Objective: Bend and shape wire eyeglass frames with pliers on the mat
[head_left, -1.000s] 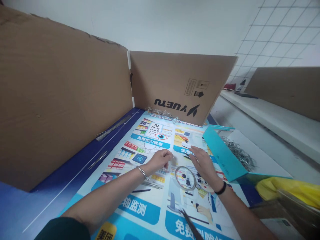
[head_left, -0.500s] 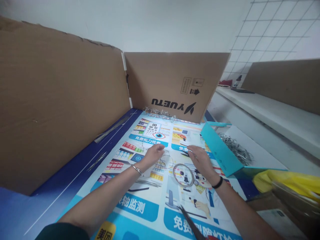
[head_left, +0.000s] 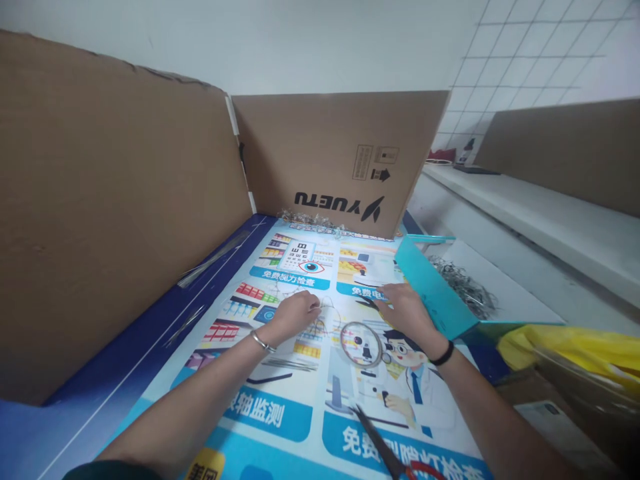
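Observation:
My left hand is closed in a pinch above the printed mat. A thin wire curves out beside its fingertips. Across from it, my right hand curls palm down around a dark tool with spread pointed jaws, which look like pliers; their handles are hidden under the palm. Between and below the hands lies a round hoop-like ring. Nearer to me are scissors with red handles and dark blades. Several thin straight wires lie below my left hand.
Cardboard panels stand at the left and back. A turquoise box on the right holds a tangle of wire pieces. Further wire bundles lie by the left panel. A yellow bag sits at the right.
My right hand has shifted a little to the right, away from my left hand, and more of the dark jaws shows. The view has moved slightly; my left hand stays pinched.

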`<action>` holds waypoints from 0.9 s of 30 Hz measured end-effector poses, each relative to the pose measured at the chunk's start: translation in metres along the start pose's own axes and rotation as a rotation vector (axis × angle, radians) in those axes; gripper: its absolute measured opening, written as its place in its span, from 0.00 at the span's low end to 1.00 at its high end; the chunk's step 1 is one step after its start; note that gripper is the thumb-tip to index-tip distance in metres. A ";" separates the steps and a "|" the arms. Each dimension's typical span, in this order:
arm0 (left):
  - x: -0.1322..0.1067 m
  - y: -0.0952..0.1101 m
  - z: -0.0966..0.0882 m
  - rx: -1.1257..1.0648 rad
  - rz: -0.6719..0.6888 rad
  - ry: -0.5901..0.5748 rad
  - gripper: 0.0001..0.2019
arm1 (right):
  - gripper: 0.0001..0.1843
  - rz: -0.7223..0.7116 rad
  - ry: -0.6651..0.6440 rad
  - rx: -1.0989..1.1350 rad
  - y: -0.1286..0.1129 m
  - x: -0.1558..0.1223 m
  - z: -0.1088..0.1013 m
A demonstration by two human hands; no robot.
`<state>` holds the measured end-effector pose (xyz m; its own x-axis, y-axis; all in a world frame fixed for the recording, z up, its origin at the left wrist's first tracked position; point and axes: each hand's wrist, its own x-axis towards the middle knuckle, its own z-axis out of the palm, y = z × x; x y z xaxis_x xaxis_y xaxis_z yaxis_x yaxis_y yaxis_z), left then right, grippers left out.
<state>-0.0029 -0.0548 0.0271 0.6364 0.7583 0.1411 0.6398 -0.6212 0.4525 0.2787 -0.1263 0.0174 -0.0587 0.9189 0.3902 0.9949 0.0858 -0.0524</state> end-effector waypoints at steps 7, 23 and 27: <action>0.002 0.000 0.006 0.107 -0.024 0.005 0.04 | 0.18 -0.059 -0.262 -0.130 -0.004 -0.006 -0.016; 0.004 0.007 0.011 0.166 -0.061 0.021 0.09 | 0.11 -0.011 -0.244 -0.212 -0.026 -0.005 -0.010; 0.005 0.005 0.005 -0.330 -0.128 0.019 0.05 | 0.11 0.037 -0.241 -0.209 -0.023 -0.003 -0.008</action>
<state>0.0054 -0.0555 0.0252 0.5502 0.8312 0.0801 0.5377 -0.4261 0.7275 0.2561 -0.1340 0.0246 -0.0148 0.9868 0.1613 0.9905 -0.0076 0.1373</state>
